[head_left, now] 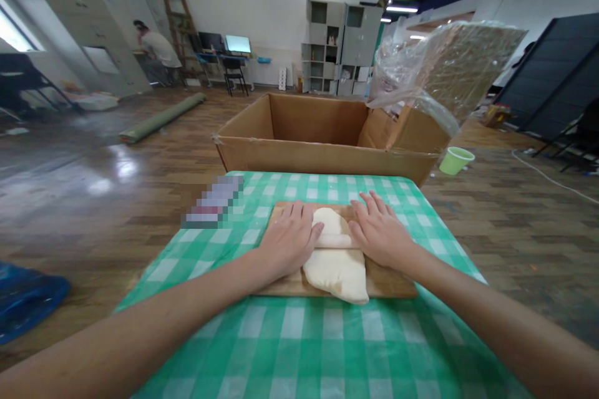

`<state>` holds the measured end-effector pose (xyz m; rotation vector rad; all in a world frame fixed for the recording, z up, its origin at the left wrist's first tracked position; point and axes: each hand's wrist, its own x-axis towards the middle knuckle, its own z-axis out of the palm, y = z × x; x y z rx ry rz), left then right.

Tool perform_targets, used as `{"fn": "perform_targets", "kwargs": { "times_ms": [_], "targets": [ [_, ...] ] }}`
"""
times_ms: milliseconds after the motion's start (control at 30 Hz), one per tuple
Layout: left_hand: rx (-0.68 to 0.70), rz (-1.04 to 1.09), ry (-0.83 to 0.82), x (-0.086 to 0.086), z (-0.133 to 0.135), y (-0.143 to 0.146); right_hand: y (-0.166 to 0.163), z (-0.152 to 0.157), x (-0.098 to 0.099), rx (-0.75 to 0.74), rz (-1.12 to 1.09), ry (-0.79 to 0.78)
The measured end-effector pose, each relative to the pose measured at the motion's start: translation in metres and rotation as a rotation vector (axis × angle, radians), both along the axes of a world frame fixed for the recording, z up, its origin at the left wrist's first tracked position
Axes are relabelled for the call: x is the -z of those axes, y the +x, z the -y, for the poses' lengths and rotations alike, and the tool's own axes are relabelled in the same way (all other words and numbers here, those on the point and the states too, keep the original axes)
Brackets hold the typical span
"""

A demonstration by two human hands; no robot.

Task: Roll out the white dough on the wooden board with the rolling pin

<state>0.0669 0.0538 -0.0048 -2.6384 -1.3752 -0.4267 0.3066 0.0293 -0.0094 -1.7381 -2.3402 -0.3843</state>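
Observation:
A pale sheet of dough (337, 271) lies on a wooden board (392, 283) on a table with a green checked cloth (299, 336). A light wooden rolling pin (333, 240) crosses the dough. My left hand (289, 238) presses flat on the pin's left end, fingers spread forward. Flat on the pin's right end rests my right hand (381, 230), fingers apart. Most of the pin is hidden under both palms.
A large open cardboard box (322, 137) stands right behind the table, with a plastic-wrapped bundle (449, 68) and a green cup (455, 159) at its right. A blurred object (213, 202) lies at the cloth's left corner. Another person (156, 50) works far left.

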Motion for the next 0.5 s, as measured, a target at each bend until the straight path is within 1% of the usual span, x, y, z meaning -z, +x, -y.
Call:
{"fn": "perform_targets", "kwargs": {
  "times_ms": [100, 167, 233, 367, 500],
  "targets": [
    [-0.058, -0.011, 0.001, 0.002, -0.02, 0.004, 0.002, -0.022, 0.004, 0.02, -0.022, -0.054],
    [-0.062, -0.018, -0.007, 0.003, -0.029, 0.006, 0.003, -0.032, 0.005, 0.032, -0.027, -0.1],
    [-0.05, -0.02, -0.006, 0.004, -0.032, 0.006, 0.004, -0.036, 0.006, 0.031, -0.032, -0.13],
    [-0.028, -0.009, -0.02, 0.004, -0.025, 0.003, 0.003, -0.026, 0.006, 0.021, -0.058, -0.131],
    [-0.005, -0.008, -0.02, -0.001, -0.01, 0.001, 0.0, -0.01, 0.005, -0.006, -0.069, -0.107]
  ]
}}
